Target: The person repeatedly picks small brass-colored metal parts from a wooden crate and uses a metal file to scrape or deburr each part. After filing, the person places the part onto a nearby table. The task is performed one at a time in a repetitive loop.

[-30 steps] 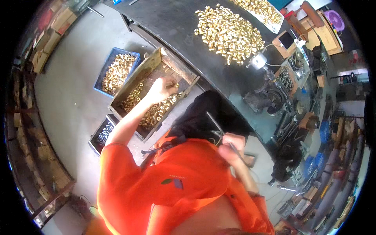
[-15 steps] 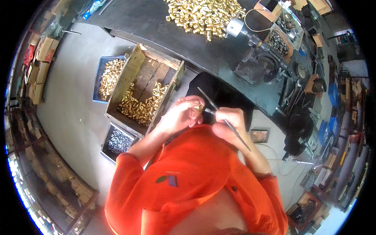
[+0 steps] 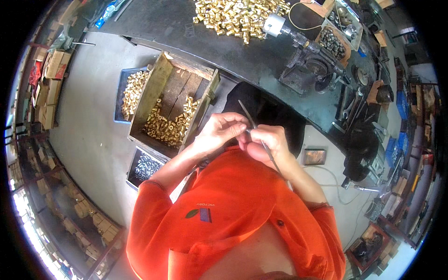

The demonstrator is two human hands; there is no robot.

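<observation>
Presently, the left hand (image 3: 225,129) is keeping its fingers narrow beside the right hand (image 3: 269,142), off the bench's (image 3: 172,28) near edge (whether they are pinching anything, I cannot tell). The right hand is gripping a thin metal rod (image 3: 247,113), which is slanting past the left fingertips. Brass fittings (image 3: 167,129) are lying in a wooden crate (image 3: 155,84) beside that edge.

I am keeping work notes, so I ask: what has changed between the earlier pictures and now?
The left hand moved rightward out of the wooden crate to the right hand. It took a brass fitting, seen half a second ago; now I cannot see whether it is still held. The right hand still holds the thin metal rod; the brass pile remains on the table.
</observation>
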